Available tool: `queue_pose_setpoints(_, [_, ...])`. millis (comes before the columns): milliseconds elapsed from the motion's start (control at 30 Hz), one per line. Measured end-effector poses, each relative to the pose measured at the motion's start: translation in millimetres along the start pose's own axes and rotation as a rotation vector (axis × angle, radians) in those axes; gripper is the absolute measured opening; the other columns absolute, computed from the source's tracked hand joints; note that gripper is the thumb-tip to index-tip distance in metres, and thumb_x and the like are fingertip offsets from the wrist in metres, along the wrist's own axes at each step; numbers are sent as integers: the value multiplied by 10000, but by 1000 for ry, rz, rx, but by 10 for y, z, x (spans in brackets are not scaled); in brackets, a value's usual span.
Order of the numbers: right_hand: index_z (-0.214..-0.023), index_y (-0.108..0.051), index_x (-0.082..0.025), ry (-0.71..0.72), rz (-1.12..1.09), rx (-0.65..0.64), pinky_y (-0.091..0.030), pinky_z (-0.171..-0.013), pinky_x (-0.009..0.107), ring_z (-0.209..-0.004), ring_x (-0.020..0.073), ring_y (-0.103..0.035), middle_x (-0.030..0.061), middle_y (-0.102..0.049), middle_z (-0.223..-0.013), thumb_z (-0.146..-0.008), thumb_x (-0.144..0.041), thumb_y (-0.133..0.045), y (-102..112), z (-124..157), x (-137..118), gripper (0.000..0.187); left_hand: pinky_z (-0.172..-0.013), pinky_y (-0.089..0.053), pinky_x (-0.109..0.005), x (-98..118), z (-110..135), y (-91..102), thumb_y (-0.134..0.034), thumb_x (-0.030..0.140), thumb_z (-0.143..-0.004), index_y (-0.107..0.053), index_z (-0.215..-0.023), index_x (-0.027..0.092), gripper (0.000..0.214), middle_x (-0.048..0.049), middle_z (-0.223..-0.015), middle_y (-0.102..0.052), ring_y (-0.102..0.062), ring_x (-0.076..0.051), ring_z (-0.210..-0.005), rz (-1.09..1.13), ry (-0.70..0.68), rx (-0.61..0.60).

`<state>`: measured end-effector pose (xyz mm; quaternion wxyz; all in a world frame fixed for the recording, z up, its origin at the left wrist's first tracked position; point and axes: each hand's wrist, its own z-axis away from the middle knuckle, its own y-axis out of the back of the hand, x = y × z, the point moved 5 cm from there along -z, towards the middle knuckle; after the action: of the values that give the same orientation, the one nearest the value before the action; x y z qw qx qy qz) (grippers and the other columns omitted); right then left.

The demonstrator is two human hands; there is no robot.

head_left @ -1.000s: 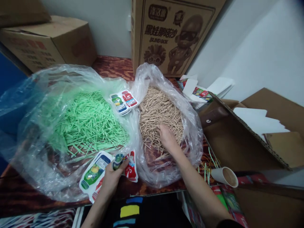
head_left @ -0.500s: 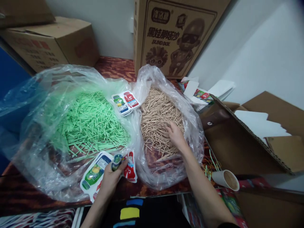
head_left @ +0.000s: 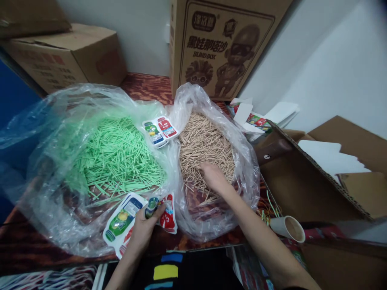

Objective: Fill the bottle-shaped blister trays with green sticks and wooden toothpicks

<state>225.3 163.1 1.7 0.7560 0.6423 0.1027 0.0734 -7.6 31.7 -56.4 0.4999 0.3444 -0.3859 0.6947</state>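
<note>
My left hand point(head_left: 146, 222) is closed on a bottle-shaped printed packet point(head_left: 168, 215), partly green and partly red, bent at the thumb. Under that hand lies a larger white-edged printed packet point(head_left: 122, 219) with a green bottle and a red one. My right hand point(head_left: 214, 177) reaches into a heap of thin tan sticks point(head_left: 202, 141). Its fingers are bent together at the heap's near side; their tips are hidden, so what they pinch cannot be seen. Further left is a heap of light-green sticks point(head_left: 121, 153). Both heaps lie on clear plastic bags point(head_left: 246, 169).
Between the heaps, more printed packets point(head_left: 159, 131) rest on the plastic. A large carton point(head_left: 223, 48) stands behind. At right are an open cardboard box point(head_left: 290, 181), a paper cup point(head_left: 287, 228) on its side and rubber bands point(head_left: 265, 215). Another carton point(head_left: 69, 56) sits back left.
My right hand has moved left and slightly toward me across the tan sticks, and its fingers now dip into them. My left hand has shifted slightly right with the packet.
</note>
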Motion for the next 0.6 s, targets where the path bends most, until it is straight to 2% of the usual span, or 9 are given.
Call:
queue_pose_setpoints(100, [-857,-580,-162,-39,-117,64,-375,-713,299,-821,215,-584,118,-628,-912,-850,-72,-437,63,-25,201,169,-655,-504,-267,23,24,12,-774,410,-655,-694,-880,146,357,-22,-759,-714,-631,-184,-699,23,13,23])
queue_pose_setpoints(167, [-778,-551,-178,-101,-277,126,-384,-707,293,-773,194,-567,77,-621,-835,-851,-140,-479,108,-17,386,109,-650,-504,-267,34,26,16,-777,419,-646,-690,-851,144,354,-19,-740,-707,-629,-184,-689,20,10,32])
queue_pose_setpoints(233, [-696,-499,-190,-165,-557,154,-396,-656,277,-675,164,-537,26,-594,-710,-845,-218,-509,124,15,556,153,-645,-503,-270,34,16,20,-778,424,-641,-683,-832,143,353,-17,-727,-700,-628,-186,-676,1,3,36])
queue_pose_setpoints(300, [-680,-473,-195,-200,-962,119,-413,-598,259,-592,138,-516,-6,-575,-633,-831,-324,-544,102,74,631,212,-653,-505,-277,25,2,20,-778,424,-641,-677,-832,144,354,-15,-730,-697,-629,-188,-671,-14,1,33])
queue_pose_setpoints(367, [-741,-496,-193,-204,-1380,39,-454,-593,264,-577,131,-546,-15,-593,-642,-778,-397,-621,63,160,565,242,-661,-506,-284,19,-11,11,-774,422,-648,-675,-840,145,352,-16,-740,-699,-630,-189,-672,-13,1,25])
queue_pose_setpoints(433, [-862,-536,-194,-189,-1672,-61,-499,-636,291,-609,139,-593,-20,-609,-686,-712,-374,-705,14,264,372,288,-662,-507,-286,23,-14,-6,-773,423,-648,-676,-839,145,352,-20,-745,-702,-630,-189,-672,-15,6,18])
queue_pose_setpoints(533, [-988,-581,-189,-146,-1826,-195,-511,-651,287,-604,129,-600,-25,-595,-701,-712,-313,-719,-124,412,-33,331,-659,-508,-287,53,1,-43,-773,432,-641,-683,-834,147,356,-24,-743,-707,-634,-196,-677,-16,9,11])
queue_pose_setpoints(600, [-925,-601,-181,-139,-1834,-172,-502,-659,277,-622,130,-597,-9,-599,-702,-755,-321,-684,-262,485,-258,236,-673,-509,-287,79,18,-68,-771,432,-643,-690,-832,149,350,-24,-735,-707,-639,-199,-691,-16,0,4])
